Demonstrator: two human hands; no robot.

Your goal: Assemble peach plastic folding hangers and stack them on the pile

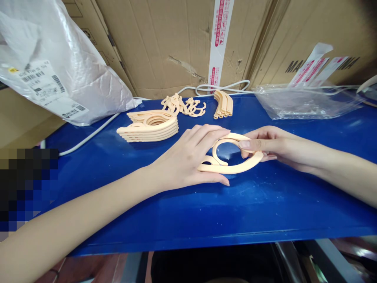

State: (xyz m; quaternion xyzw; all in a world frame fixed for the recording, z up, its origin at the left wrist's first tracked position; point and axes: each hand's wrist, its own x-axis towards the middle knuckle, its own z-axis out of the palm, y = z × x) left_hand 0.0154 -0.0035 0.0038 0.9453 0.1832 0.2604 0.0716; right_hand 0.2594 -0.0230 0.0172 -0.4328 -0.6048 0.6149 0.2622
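Observation:
A peach-coloured plastic folding hanger (235,169), a flat curved piece with a round opening, is held just above the blue table. My left hand (188,157) grips its left end, fingers over the far edge and thumb along the near side. At the other end, my right hand (265,143) pinches it with the thumb on top; the fingertips beneath are partly hidden. Left of the hands lies a neat stack of matching hanger pieces (150,133). Behind it are a loose heap of peach hooks (188,105) and a bundle of short curved tube pieces (224,104).
A large white plastic bag (67,51) with labels leans at the back left. Cardboard boxes (165,43) line the rear edge of the blue table (206,216). A clear plastic bag (303,104) lies at the back right. A white cable (91,135) runs across the left side.

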